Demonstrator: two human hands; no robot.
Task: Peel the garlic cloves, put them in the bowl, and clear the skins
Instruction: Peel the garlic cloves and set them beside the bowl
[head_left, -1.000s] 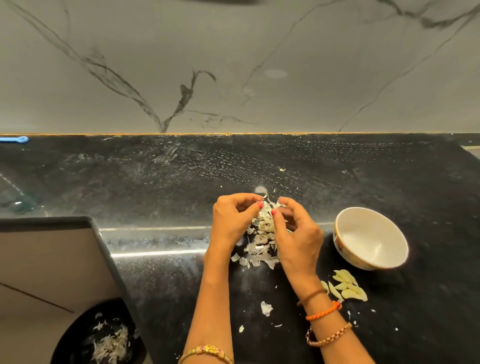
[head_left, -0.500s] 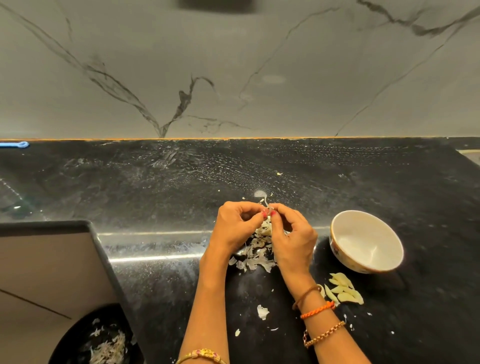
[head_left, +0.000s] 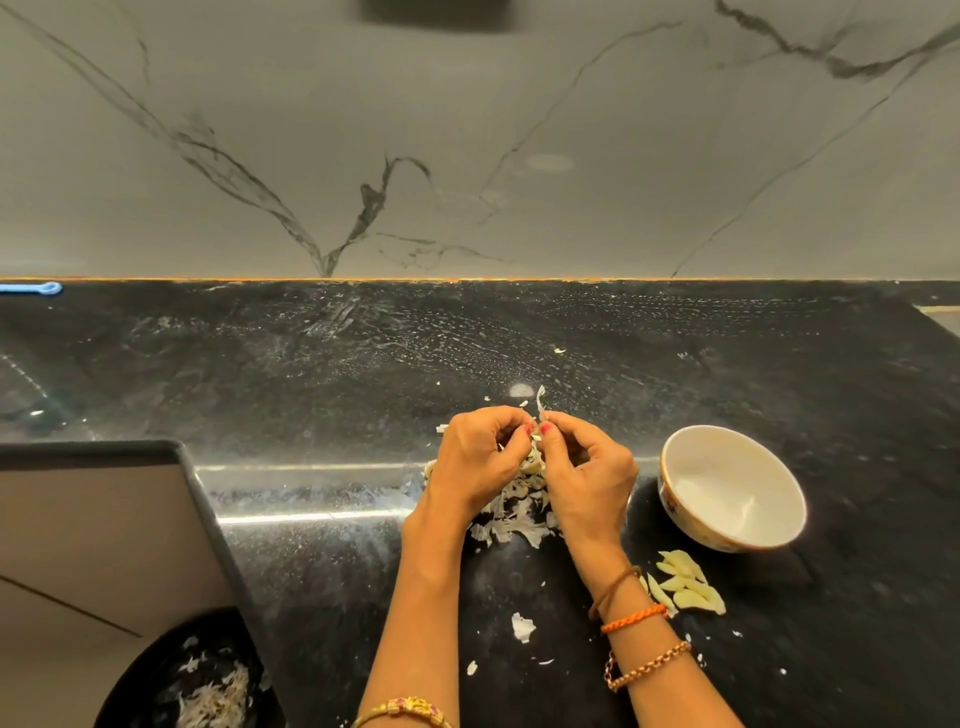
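A: Both our hands meet over the skins (head_left: 511, 514) heaped mid-table. The left hand (head_left: 480, 460) and right hand (head_left: 584, 467) each pinch the same clove (head_left: 535, 457) between fingertips, and a strip of skin (head_left: 540, 401) sticks up from the pinch.

B: So we judge we are mid-peel. What could go wrong?

A: The clove is small and likely slick. If we tug the strip too hard, it may pop free and drop into the heap below, where pale clove and pale skin would be hard to tell apart.

B: And the skin itself?

A: It looks papery and light. A quick pull could tear it short, or scatter flakes further. Some scraps (head_left: 522, 626) already lie toward the table's near edge.

B: What of the bowl (head_left: 670, 483)?

A: It stands right of our hands, tilted toward us, and nothing shows inside it. The peeled cloves (head_left: 685, 582) lie on the table just in front of it, beside our right wrist. A careless sweep of that forearm could push them off the near edge.

B: Any other container?

A: A dark bin (head_left: 135, 691) shows below the table's near-left corner, with skins in it. We judge the heap should end there, and a loose handful carried across could shed flakes on the floor.
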